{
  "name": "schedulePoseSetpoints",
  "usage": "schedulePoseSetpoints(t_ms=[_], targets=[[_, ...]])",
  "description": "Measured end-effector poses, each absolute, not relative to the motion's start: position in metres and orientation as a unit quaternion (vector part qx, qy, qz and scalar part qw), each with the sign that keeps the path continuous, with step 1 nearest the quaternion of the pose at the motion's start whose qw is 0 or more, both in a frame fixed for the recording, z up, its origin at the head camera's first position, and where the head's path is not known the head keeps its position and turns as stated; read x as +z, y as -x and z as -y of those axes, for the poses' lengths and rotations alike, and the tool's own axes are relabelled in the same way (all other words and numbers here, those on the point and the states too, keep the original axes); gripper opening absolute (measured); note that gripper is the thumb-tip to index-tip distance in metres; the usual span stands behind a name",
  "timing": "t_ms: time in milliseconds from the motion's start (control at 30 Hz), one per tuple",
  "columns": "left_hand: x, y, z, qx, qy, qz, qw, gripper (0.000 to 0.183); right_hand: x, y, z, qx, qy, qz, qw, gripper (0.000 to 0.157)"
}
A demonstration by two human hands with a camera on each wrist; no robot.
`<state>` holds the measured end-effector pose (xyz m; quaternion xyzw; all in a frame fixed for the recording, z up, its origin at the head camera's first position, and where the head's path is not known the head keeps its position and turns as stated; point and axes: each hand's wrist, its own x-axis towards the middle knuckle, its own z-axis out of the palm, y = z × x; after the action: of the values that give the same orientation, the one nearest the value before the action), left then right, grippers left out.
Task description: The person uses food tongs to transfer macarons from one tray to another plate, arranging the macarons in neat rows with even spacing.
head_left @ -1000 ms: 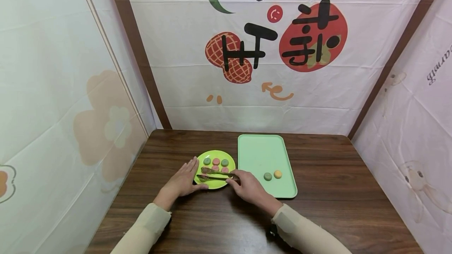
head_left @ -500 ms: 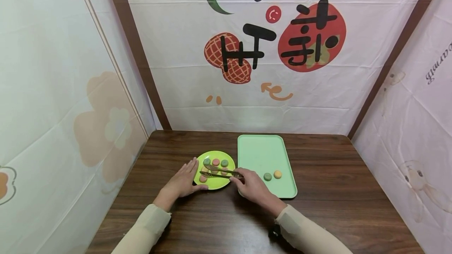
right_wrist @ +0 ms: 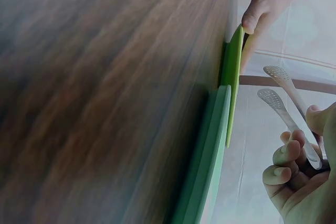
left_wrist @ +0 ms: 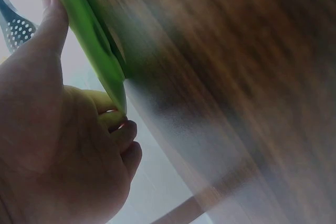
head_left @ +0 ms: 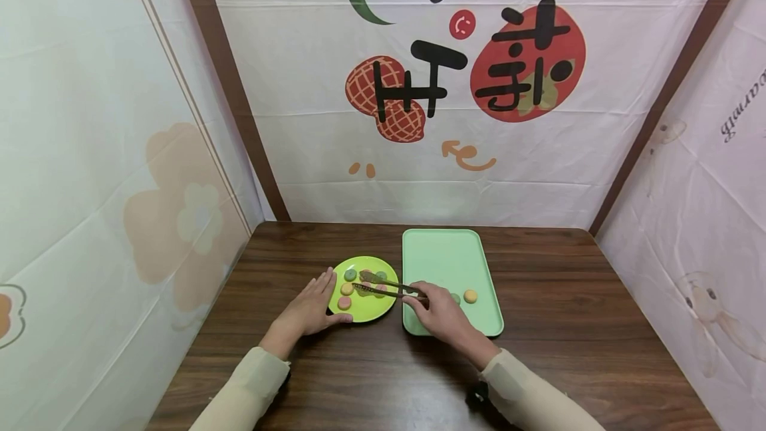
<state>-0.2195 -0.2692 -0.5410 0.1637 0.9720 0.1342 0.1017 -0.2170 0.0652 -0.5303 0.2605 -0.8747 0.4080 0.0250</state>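
My right hand [head_left: 441,309] grips dark tongs [head_left: 389,290] with perforated tips above a lime-green plate [head_left: 374,311]. The tongs' arms are spread, and the right wrist view shows nothing between their tips. Several macarons lie on the plate: a green macaron [head_left: 350,275], a yellow macaron [head_left: 348,289] and a pink macaron [head_left: 344,302] line its left side, others are partly covered by the tongs. My left hand [head_left: 309,306] rests against the plate's left and front rim, thumb spread from its extended fingers. In the left wrist view the thumb [left_wrist: 52,22] touches the rim.
A mint-green tray [head_left: 443,255] lies right beside the plate on the brown wooden table [head_left: 568,298]. On it sit a yellow macaron [head_left: 471,296] and a green macaron [head_left: 456,298], the latter partly hidden by the right hand. Printed cloth walls [head_left: 311,158] enclose the table.
My right hand and the tongs have shifted right, so the yellow and lower pink macarons at the plate's left are uncovered. The hand now overlaps the tray's green macaron. My left hand has stayed put.
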Motion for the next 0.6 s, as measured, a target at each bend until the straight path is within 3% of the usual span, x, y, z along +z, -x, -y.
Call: schedulePoseSetpoints(t_ms=[267, 600], targets=[[-0.54, 0.219, 0.269, 0.133, -0.163, -0.972, 0.104, 0.116, -0.533, 0.218, -0.08, 0.409, -0.251, 0.875, 0.064, 0.02], [-0.538, 0.219, 0.268, 0.137, -0.159, -0.972, 0.106, 0.116, -0.531, 0.219, -0.098, 0.413, -0.232, 0.879, 0.063, 0.026]])
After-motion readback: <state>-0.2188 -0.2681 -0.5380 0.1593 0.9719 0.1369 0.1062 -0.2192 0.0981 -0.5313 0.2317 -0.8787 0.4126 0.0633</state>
